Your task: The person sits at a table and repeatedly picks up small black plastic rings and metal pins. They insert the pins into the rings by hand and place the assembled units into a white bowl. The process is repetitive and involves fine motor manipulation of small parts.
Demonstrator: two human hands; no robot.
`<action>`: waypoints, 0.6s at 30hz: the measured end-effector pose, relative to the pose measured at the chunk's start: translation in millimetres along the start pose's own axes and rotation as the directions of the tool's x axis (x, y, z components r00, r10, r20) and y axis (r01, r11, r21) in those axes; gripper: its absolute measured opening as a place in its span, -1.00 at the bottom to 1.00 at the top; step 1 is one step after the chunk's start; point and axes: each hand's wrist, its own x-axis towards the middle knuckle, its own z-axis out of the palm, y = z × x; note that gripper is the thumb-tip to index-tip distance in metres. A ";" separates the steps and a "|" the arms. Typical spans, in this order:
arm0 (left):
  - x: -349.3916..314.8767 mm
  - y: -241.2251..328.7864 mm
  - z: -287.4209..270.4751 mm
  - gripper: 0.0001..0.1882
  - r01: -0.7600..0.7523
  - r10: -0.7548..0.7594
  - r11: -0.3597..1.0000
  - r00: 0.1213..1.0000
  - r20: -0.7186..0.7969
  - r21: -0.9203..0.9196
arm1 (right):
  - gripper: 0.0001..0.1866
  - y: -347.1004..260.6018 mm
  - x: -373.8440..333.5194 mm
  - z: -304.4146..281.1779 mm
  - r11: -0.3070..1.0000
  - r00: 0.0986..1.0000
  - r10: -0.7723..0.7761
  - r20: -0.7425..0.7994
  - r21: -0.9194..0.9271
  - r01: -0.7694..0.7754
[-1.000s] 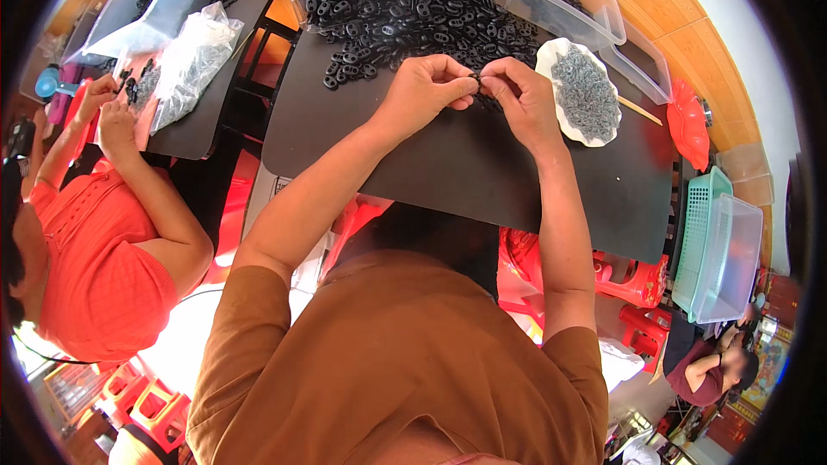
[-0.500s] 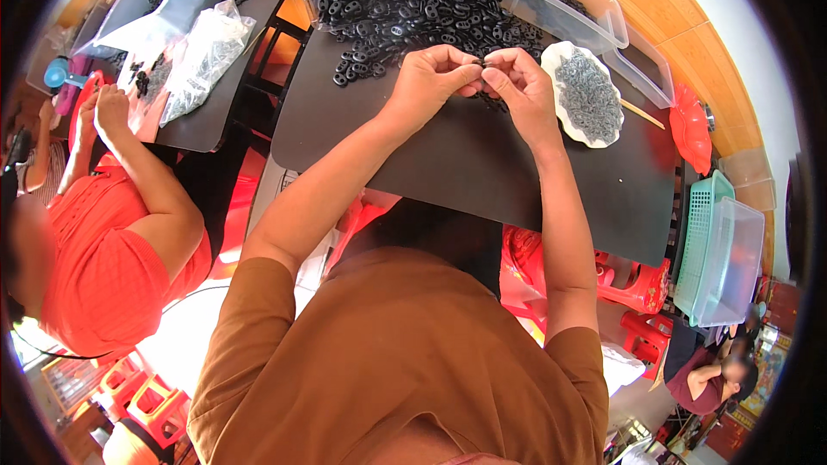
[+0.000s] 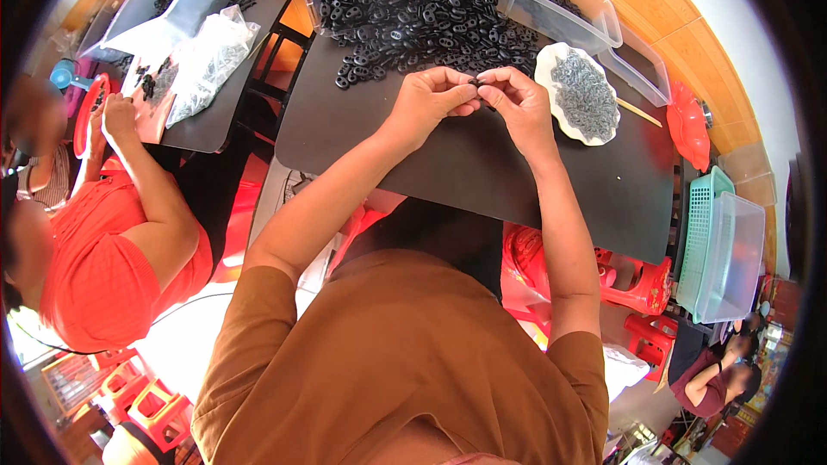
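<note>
Above the dark table [image 3: 345,120], my left hand [image 3: 428,103] and my right hand [image 3: 523,112] meet fingertip to fingertip. Both pinch a small black piece [image 3: 476,83], mostly covered by my thumbs and forefingers. Just beyond my hands spreads a heap of black oval pieces with two holes each [image 3: 413,9], spilling from a clear plastic bin. To the right of my right hand stands a white scalloped dish [image 3: 544,77], filled with small greyish, see-through parts [image 3: 586,95].
Clear plastic bins [image 3: 568,24] line the far side. A wooden stick [image 3: 639,112] pokes out beside the dish, near a red scalloped plate [image 3: 687,125]. Green and clear baskets [image 3: 702,232] stand right. At left, a co-worker in red [image 3: 129,241] works at another table bearing a plastic bag [image 3: 215,60].
My joined hands sit slightly lower in the picture, still pinching the black piece. The co-worker's hands at left have shifted a little, and a second person's head shows more there.
</note>
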 end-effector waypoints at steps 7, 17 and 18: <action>0.5 -3.8 -1.1 -0.90 0.062 -0.063 0.993 0.998 -0.001 -0.102 | -0.92 6.7 0.4 0.0 1.000 1.000 0.003 -0.015 0.027 -0.003; -1.5 -3.1 -4.6 -0.79 -0.081 0.077 0.954 0.997 0.026 0.290 | -0.93 9.5 -0.8 -1.1 0.997 1.000 0.028 -0.009 -0.070 -0.028; -1.3 -1.3 -4.0 -0.79 -0.062 0.058 0.955 0.998 0.022 0.290 | -0.93 8.6 -1.1 0.2 0.998 1.000 0.031 0.006 -0.056 -0.031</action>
